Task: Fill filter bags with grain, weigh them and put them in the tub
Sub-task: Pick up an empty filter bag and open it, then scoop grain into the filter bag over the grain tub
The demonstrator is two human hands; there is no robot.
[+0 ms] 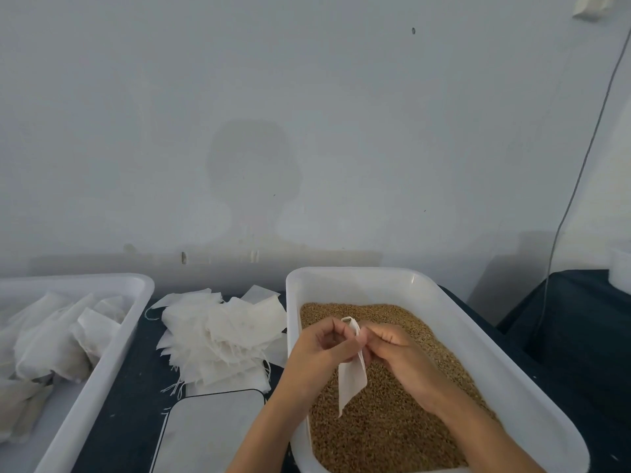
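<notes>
1. Pale grey wall (307,114) fills the upper half of the view, with a thin cable (580,172) hanging down its right side.
2. Dark desk (136,370) runs below it and carries everything else.
3. White grain tub (512,370) sits on the right, holding brown grain (392,431).
4. Another white tub (102,353) stands at the left edge with filled bags (51,343) lying inside.
5. Between the two tubs lies a loose pile of empty filter bags (222,339), and just in front of it a flat scale (211,431).
6. Left hand (324,346) and right hand (399,349) meet above the grain; each grip is curled, pinching the top of one empty filter bag (351,377).
7. That bag hangs limp over the grain, its mouth slightly parted at the fingertips.
</notes>
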